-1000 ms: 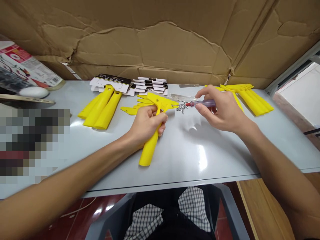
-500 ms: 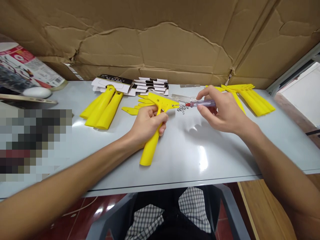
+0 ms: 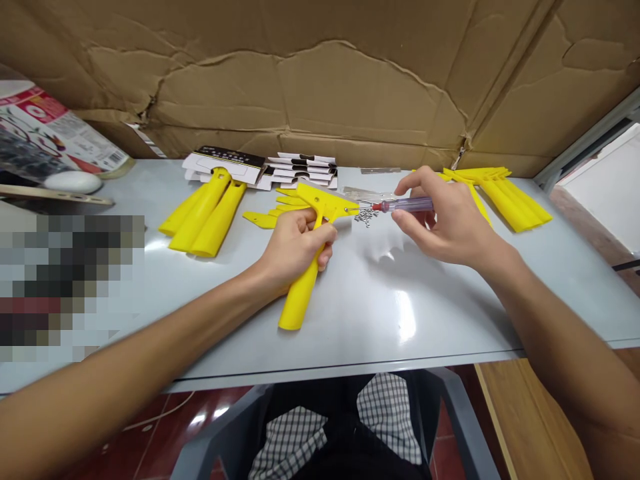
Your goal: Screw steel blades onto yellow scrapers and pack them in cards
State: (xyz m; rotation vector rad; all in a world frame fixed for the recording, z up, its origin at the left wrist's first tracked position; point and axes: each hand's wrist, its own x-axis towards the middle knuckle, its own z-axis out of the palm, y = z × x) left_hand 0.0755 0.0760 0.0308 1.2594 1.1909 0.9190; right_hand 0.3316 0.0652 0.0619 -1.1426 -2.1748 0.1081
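My left hand point(image 3: 300, 247) is wrapped round the handle of a yellow scraper-like tool point(image 3: 299, 300), its wide head pointing away from me. My right hand point(image 3: 443, 217) pinches the clear purple handle of a screwdriver point(image 3: 407, 205) with a red collar. The screwdriver's thin shaft points left, and its tip meets a small screw at the right corner of the yellow head. Small silver screws point(image 3: 367, 217) lie in a pile on the table just below the shaft. Several flat yellow pieces point(image 3: 260, 220) lie behind my left hand.
Yellow handles point(image 3: 205, 217) lie at the left, more yellow tools point(image 3: 515, 200) at the right. Folded black-and-white cards point(image 3: 303, 170) and thin metal blades point(image 3: 380, 171) line the back of the grey table point(image 3: 350, 333). A labelled plastic container point(image 3: 65, 137) and a white mouse point(image 3: 73, 182) stand far left.
Both hands keep their hold and have barely moved. The screwdriver handle has turned slightly between my right fingers; the view has shifted a little.
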